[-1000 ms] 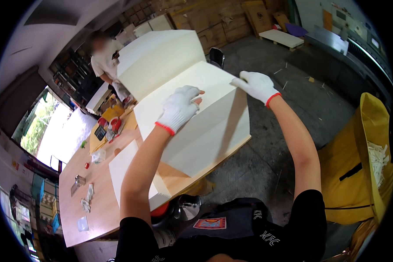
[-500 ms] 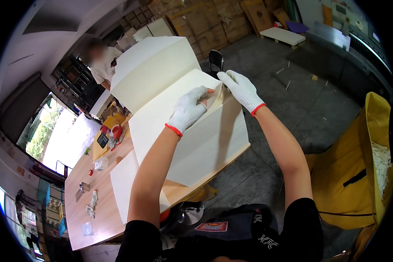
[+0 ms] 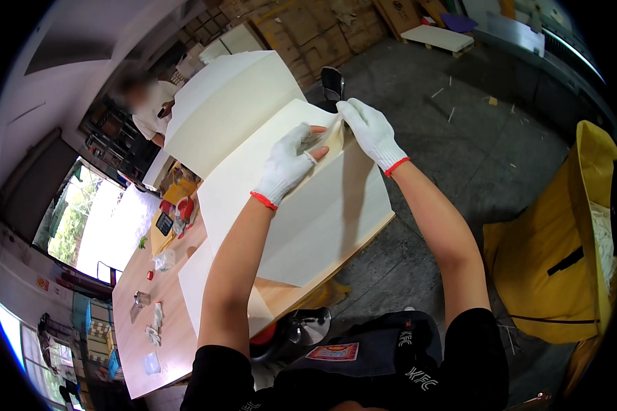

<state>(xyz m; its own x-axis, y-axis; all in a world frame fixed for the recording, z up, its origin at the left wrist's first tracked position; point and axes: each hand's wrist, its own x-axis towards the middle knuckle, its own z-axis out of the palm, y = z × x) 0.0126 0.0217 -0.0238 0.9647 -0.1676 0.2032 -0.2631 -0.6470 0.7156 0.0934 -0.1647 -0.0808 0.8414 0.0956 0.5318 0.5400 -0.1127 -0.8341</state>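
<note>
A tall stack of large cream-white paper sheets (image 3: 253, 171) is on the wooden table, its near side sloping down toward me. My left hand (image 3: 286, 159), in a white knit glove with bare thumb and fingertip, lies on the top sheets near their edge, thumb and forefinger spread apart. At the far right corner my right hand (image 3: 369, 130), also gloved, pinches the lifted edges of several sheets, which curl up between the two hands. Its fingertips are partly hidden behind the paper. Another high stack of cream sheets (image 3: 236, 106) rises just beyond.
The table (image 3: 134, 301) carries a calculator (image 3: 164, 223), a red tape dispenser (image 3: 184, 207) and small items on its left. A yellow sack (image 3: 541, 267) stands at the right. A black chair (image 3: 332, 83) is beyond my right hand. Another person (image 3: 147, 109) stands behind the far stack.
My left thumb and forefinger have spread wider, and the hand sits slightly farther left. The right hand keeps its hold on the sheet corner. The whole view has shifted a little.
</note>
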